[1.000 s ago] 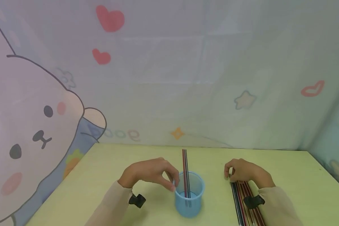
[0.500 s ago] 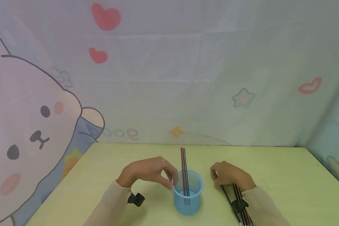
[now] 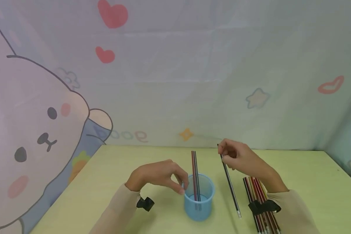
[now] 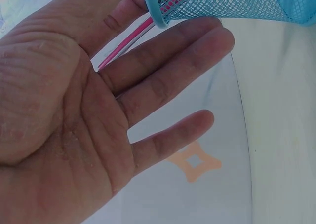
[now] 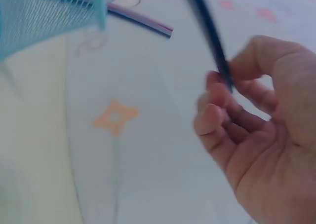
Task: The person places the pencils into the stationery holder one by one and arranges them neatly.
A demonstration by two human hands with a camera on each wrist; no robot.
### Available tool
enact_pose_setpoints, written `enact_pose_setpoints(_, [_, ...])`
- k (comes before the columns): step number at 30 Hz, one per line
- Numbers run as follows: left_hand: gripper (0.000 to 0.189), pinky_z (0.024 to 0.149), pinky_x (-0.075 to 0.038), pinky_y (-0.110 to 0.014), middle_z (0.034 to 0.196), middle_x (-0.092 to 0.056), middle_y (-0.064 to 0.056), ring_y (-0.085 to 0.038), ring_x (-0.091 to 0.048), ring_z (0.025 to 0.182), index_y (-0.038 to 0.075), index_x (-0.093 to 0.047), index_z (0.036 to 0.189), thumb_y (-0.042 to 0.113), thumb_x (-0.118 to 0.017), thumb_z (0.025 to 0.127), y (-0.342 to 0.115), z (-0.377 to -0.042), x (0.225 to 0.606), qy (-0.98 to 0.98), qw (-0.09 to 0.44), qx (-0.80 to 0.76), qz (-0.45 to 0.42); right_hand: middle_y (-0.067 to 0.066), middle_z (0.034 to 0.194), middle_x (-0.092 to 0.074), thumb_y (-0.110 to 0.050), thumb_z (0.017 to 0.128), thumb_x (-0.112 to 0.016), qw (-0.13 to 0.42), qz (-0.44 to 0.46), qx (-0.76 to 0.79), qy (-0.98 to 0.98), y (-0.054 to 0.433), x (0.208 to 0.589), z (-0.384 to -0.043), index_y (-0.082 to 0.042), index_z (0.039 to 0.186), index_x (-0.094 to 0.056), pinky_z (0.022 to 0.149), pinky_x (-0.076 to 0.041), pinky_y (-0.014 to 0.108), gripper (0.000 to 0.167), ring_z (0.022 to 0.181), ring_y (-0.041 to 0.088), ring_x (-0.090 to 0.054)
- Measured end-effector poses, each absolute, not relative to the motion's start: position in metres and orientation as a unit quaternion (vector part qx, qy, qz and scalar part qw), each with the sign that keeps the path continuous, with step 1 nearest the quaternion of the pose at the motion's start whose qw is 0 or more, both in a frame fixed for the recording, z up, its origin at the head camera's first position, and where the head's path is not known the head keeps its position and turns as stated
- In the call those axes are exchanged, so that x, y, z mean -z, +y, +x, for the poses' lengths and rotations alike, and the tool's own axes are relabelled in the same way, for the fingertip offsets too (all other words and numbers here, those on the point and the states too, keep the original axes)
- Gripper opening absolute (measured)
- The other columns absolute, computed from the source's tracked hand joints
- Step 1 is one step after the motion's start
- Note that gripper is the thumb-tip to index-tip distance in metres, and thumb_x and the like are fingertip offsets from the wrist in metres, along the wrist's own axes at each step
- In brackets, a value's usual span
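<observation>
A blue mesh pencil holder [image 3: 198, 213] stands upright on the table. My left hand [image 3: 161, 176] pinches its rim from the left between thumb and index finger; in the left wrist view the other fingers of that hand [image 4: 168, 76] stretch out beside the mesh wall. Several pencils [image 3: 194, 172], red and dark, lean inside the holder. To the right of it, my right hand [image 3: 243, 156] pinches a dark pencil [image 3: 229, 185] near its upper end, tilted, with its pale end low. The right wrist view shows this pencil [image 5: 207, 31] blurred between thumb and fingers.
A bundle of several dark, red and yellow pencils [image 3: 254, 191] lies on the yellow table [image 3: 307, 182] below the right forearm. Behind the table hangs a printed cloth [image 3: 175, 65] with a bear and hearts.
The right hand has gone from the bundle to above the table, lifting one dark pencil. The left hand stays at the holder's rim.
</observation>
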State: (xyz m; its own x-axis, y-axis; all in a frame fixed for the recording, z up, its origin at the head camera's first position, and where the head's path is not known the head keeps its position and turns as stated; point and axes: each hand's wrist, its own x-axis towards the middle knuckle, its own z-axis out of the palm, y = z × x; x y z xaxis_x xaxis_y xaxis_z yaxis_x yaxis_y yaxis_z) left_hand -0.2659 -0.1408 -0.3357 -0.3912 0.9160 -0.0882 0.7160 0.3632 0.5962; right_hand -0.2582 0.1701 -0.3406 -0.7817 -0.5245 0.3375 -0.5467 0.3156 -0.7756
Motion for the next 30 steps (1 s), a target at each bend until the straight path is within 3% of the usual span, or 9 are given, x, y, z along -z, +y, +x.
enact_pose_setpoints(7, [0.005,0.087,-0.053,-0.020,0.095,-0.072,0.005,0.000,-0.067,0.094,0.015,-0.072,0.093,0.018,-0.075,0.090,-0.138,-0.264,0.329,0.802,0.208,-0.242,0.504,0.011,0.084,-0.053,0.001,0.099,-0.052,0.156,0.297,-0.544,-0.769,0.158,0.325,-0.245,-0.007,0.108,-0.054,0.055,-0.049,0.030,0.012,0.065,0.022,-0.054])
enact_pose_setpoints(12, [0.004,0.086,-0.053,-0.021,0.095,-0.072,0.006,0.000,-0.067,0.093,0.016,-0.072,0.094,0.018,-0.075,0.091,-0.138,-0.263,0.328,0.805,0.214,-0.241,0.499,0.007,0.089,-0.057,0.001,0.099,-0.052,0.221,0.274,-0.548,-0.759,0.145,0.326,-0.240,-0.006,0.111,-0.056,0.062,-0.052,0.024,0.014,0.071,0.019,-0.056])
enact_pose_setpoints(22, [0.006,0.085,-0.054,-0.021,0.096,-0.072,0.006,-0.001,-0.068,0.093,0.014,-0.073,0.094,0.019,-0.074,0.091,-0.140,-0.262,0.331,0.802,0.219,-0.239,0.501,0.004,0.082,-0.060,0.005,0.097,-0.055,0.287,0.264,-0.563,-0.729,0.126,0.334,-0.233,-0.003,0.107,-0.059,0.060,-0.053,0.023,0.014,0.067,0.018,-0.058])
enact_pose_setpoints(30, [0.008,0.086,-0.054,-0.020,0.095,-0.071,0.008,-0.002,-0.068,0.094,0.012,-0.073,0.095,0.020,-0.072,0.093,-0.139,-0.262,0.331,0.795,0.218,-0.241,0.512,-0.003,0.084,-0.061,0.002,0.096,-0.058,0.251,0.302,-0.500,-0.772,0.112,0.351,-0.239,-0.012,0.109,-0.061,0.062,-0.052,0.023,0.019,0.068,0.012,-0.058])
